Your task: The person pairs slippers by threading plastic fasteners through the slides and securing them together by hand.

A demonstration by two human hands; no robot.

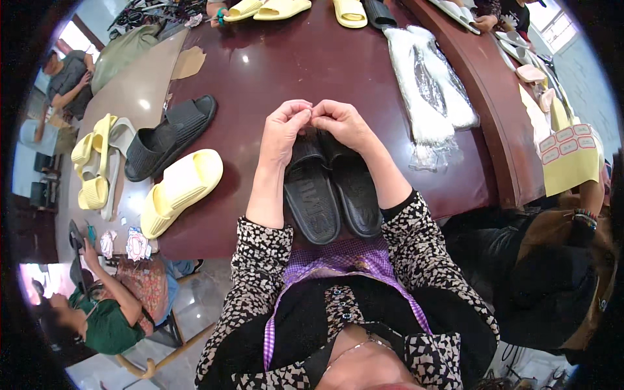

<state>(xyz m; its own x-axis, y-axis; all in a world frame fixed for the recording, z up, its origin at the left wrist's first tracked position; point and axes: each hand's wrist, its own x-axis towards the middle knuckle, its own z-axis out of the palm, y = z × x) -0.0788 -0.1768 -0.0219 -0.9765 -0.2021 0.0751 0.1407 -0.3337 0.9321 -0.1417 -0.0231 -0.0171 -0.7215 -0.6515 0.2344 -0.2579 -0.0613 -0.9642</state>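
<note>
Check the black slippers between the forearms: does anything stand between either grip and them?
Nothing visible does. The left grip and right grip come together at the far end of the black slippers, with no other thing seen in between; whether they pinch something small is unclear.

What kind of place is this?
Likely a small footwear workshop. Black slides and a yellow slide sit on a long red-brown table, with what looks like bundled plastic bags beyond; a co-worker in green is holding dark footwear too.
</note>
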